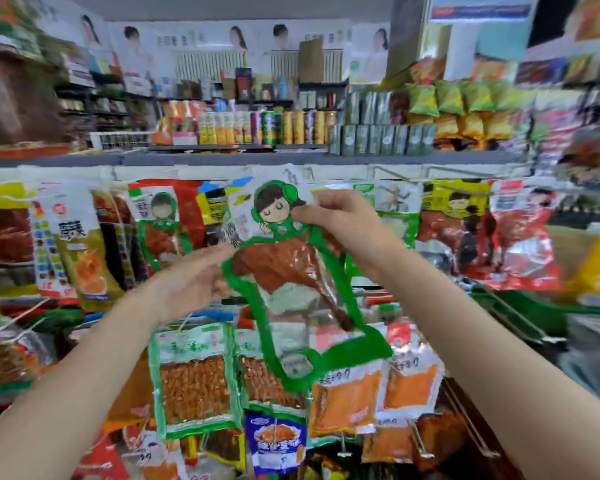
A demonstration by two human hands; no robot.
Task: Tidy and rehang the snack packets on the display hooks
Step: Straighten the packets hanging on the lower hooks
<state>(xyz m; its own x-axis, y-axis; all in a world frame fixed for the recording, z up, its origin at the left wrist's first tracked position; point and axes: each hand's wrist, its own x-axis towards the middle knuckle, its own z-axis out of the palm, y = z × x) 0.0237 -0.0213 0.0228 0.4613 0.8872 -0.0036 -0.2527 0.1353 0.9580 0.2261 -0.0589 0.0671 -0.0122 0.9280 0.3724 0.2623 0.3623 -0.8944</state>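
You hold the green-edged snack packet [291,271] up in front of the display with both hands. Your left hand [194,282] pinches its left edge beside the brown contents; your right hand [343,220] pinches its top by the cartoon girl in headphones. The packet hangs tilted, its bottom corner swung right. Behind it, a matching green packet [161,226] hangs at the upper rail's left part. Farther back, canisters [291,128] line the top shelf [222,157].

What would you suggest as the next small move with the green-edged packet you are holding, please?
Probably lift the green-edged packet toward the hook rail: both the left hand and right hand hold it below the rail, unhung.
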